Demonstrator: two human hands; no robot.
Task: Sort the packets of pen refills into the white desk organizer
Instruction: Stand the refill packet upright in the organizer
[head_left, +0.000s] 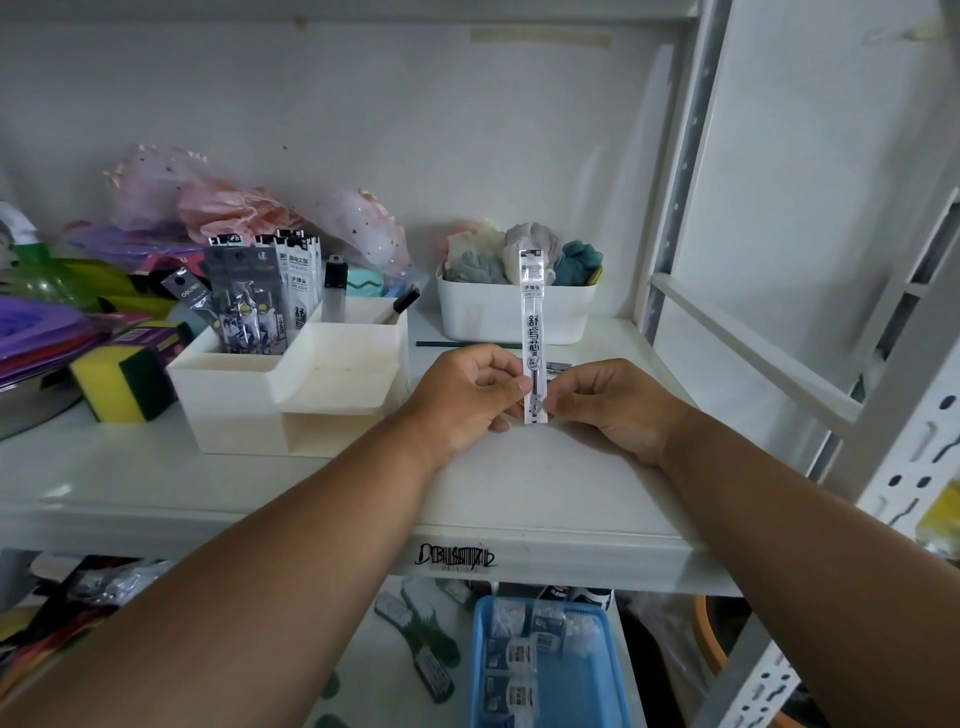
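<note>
At the left, the white plastic desk organizer (249, 384) on the white shelf (156, 483) already has a bunch of dark and white refill packets (262, 291) standing upright in its rear compartment, so much of the sorting looks done. To its right, the left hand (462, 400) and right hand (618, 408) both pinch the lower end of one slim clear refill packet (533, 332), upright and well outside the organizer. It is yet to go in, and something lying behind the hands may be another.
</note>
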